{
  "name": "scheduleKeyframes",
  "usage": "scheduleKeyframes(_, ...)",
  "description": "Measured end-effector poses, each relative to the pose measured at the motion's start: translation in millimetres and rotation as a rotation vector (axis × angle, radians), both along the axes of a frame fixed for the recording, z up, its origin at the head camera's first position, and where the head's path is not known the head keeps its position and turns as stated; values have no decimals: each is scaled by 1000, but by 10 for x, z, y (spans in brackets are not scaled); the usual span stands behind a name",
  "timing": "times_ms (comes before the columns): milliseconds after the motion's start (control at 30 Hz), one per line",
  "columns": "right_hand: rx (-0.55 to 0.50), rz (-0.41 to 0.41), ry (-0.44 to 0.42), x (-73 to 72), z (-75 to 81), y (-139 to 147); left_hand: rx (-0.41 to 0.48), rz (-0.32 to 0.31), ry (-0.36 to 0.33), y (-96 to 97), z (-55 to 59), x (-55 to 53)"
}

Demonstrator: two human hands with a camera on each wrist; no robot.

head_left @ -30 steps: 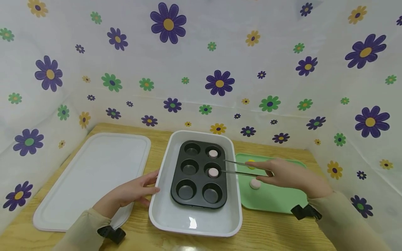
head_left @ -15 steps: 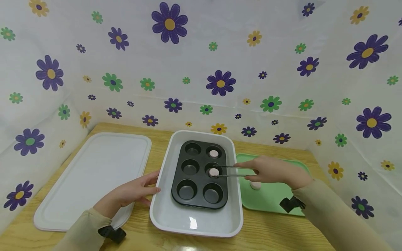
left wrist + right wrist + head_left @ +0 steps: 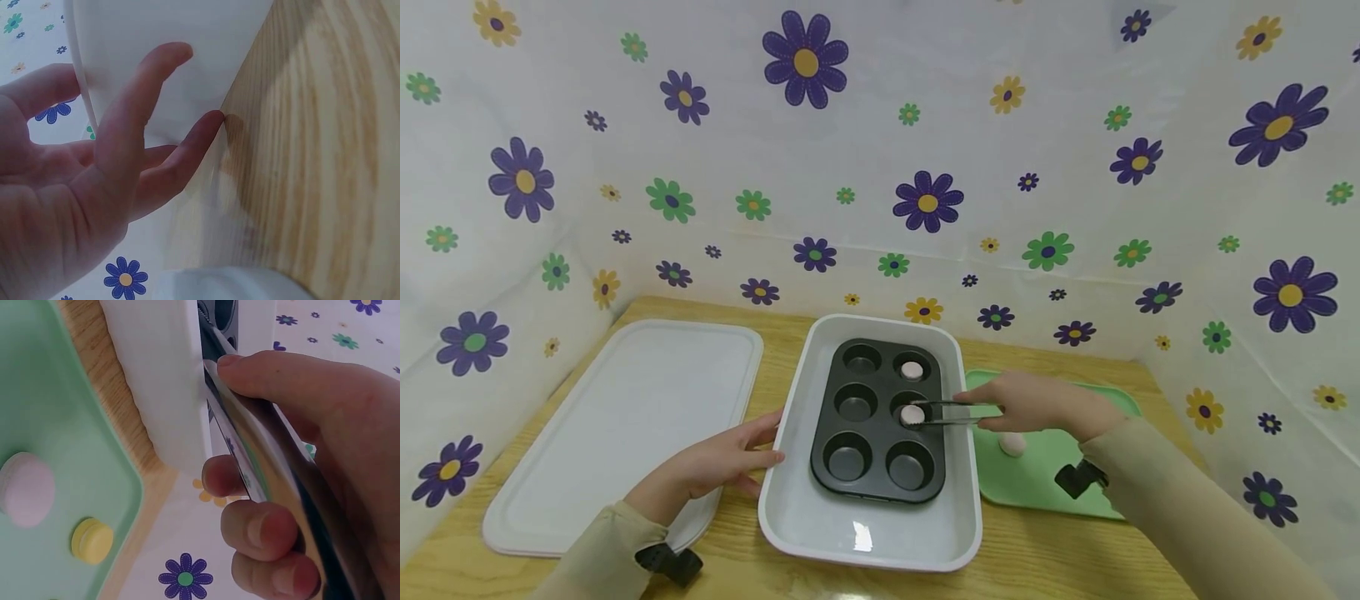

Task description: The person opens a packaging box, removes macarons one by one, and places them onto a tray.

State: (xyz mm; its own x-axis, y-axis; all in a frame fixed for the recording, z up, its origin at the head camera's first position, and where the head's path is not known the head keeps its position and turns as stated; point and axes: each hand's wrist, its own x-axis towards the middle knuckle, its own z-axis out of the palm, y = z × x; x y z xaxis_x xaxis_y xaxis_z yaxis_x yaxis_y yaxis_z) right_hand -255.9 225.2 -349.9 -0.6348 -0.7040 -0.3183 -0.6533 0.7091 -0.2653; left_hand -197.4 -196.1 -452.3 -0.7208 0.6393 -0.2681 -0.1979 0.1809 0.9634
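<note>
My right hand grips metal tongs, which reach over the tub's right wall. Their tips lie on either side of a pale pink macaron in the middle right cup of a dark muffin tin. Another pale macaron sits in the cup behind it; the other cups hold nothing. The tin lies inside a white tub. Against the tub's left side rests my left hand, its thumb and fingers extended. In the right wrist view the tub wall hides the tong tips.
On the right lies a green tray with a pale pink macaron and a yellow macaron; my right hand covers the yellow one in the head view. A white tray lies left. A flowered sheet stands behind.
My right hand has moved left and the tongs have come down from the tin's right edge to around the middle macaron. The tong arms have drawn closer together. My left hand stays put.
</note>
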Motion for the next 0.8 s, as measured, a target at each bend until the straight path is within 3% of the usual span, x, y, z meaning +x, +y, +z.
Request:
scheduleKeyframes(400, 31, -32, -39, -57, -16, -111, -8, 8, 12, 1, 5, 13)
scheduleKeyframes(800, 77, -23, 7, -47, -93, -145, 1, 3, 12, 3, -5, 12)
